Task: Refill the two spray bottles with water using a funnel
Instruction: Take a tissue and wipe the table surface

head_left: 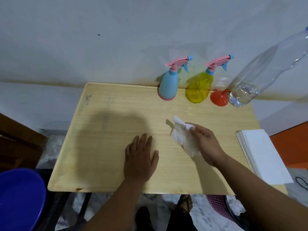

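Two spray bottles stand at the back of the wooden table, both with pink heads on: a blue one and, to its right, a clear yellow one. An orange funnel rests mouth-down beside the yellow bottle. A tall clear water bottle with a little water at the bottom stands at the back right. My left hand lies flat on the table, fingers spread. My right hand grips a crumpled white tissue just above the tabletop.
A stack of white paper napkins lies on the table's right edge. A blue plastic tub sits low at the left. A pink basket holding crumpled tissue is under the table's right side. The wall is right behind the bottles.
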